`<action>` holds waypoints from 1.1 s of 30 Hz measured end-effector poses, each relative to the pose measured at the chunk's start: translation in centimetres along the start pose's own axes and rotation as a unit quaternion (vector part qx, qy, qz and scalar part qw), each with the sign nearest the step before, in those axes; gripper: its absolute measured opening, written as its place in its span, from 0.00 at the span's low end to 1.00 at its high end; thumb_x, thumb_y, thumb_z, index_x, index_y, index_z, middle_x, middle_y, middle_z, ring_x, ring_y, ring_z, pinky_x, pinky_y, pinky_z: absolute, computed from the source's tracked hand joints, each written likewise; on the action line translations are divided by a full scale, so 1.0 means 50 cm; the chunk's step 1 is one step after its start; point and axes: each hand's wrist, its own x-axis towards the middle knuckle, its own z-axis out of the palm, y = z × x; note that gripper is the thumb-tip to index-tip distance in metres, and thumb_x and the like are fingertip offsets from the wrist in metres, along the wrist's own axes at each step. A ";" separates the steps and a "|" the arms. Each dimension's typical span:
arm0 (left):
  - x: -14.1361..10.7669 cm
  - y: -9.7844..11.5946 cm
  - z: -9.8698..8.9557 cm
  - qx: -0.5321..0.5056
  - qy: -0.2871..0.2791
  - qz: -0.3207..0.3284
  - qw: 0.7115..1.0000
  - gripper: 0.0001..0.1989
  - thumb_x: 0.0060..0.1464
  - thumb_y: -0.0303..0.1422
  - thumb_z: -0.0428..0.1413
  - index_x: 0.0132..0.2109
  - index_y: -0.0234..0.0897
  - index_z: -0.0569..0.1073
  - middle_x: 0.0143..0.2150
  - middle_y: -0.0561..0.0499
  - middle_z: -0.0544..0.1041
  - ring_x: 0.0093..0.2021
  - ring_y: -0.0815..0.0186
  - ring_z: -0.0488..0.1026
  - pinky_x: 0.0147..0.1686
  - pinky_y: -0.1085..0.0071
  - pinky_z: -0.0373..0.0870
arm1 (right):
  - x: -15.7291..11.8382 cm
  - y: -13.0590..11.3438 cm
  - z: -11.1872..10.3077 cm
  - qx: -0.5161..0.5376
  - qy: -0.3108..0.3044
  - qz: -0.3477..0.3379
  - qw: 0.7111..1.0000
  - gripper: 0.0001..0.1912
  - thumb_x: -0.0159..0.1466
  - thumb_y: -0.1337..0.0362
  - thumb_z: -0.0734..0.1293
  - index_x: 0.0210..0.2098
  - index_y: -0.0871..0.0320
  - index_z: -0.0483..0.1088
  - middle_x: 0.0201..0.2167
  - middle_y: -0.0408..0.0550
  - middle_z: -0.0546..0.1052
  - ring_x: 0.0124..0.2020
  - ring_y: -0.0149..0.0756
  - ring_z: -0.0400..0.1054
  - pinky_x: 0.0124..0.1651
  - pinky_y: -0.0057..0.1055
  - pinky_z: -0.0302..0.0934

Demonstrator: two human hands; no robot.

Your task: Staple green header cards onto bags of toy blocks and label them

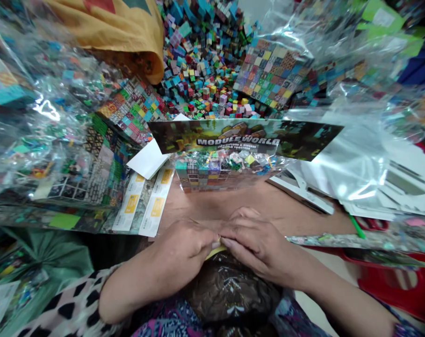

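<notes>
My left hand [187, 248] and my right hand [252, 241] meet at the table's front edge, just above my lap. The fingers of both are closed and pinch a small yellow piece [215, 252] between them; much of it is hidden under the fingers. Beyond them stands a clear bag of coloured cubes [212, 175], topped by a dark printed card [243, 140] reading "MODULE WORLD". Neither hand touches that bag.
A stapler [303, 192] lies to the right, near clear plastic bags [349, 159]. Label strips [156, 206] and a white card [147, 159] are at the left. Loose cubes [205, 70] are heaped behind, with filled bags [75, 159] at the left.
</notes>
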 end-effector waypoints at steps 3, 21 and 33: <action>0.002 0.003 -0.001 -0.015 0.003 -0.002 1.000 0.19 0.66 0.38 0.47 0.35 0.39 0.79 0.34 0.49 0.82 0.35 0.64 0.76 0.41 0.69 0.70 | 0.005 0.001 -0.002 -0.001 -0.008 -0.005 1.000 0.13 0.72 0.67 0.58 0.39 0.61 0.74 0.33 0.49 0.78 0.37 0.36 0.66 0.43 0.39 0.60; 0.005 -0.012 -0.001 0.055 -0.002 -0.004 0.998 0.20 0.66 0.35 0.44 0.29 0.37 0.73 0.28 0.51 0.77 0.28 0.68 0.71 0.32 0.71 0.63 | 0.011 0.017 0.022 0.032 0.051 0.015 0.998 0.11 0.68 0.69 0.60 0.37 0.59 0.74 0.28 0.45 0.77 0.31 0.33 0.66 0.37 0.33 0.58; -0.074 -0.106 -0.038 -0.059 0.026 -0.190 0.980 0.17 0.61 0.43 0.50 0.33 0.39 0.78 0.31 0.52 0.80 0.34 0.63 0.75 0.36 0.71 0.69 | -0.011 0.057 -0.010 -0.033 0.197 0.165 0.966 0.09 0.70 0.61 0.59 0.36 0.56 0.68 0.28 0.45 0.72 0.31 0.35 0.67 0.34 0.32 0.61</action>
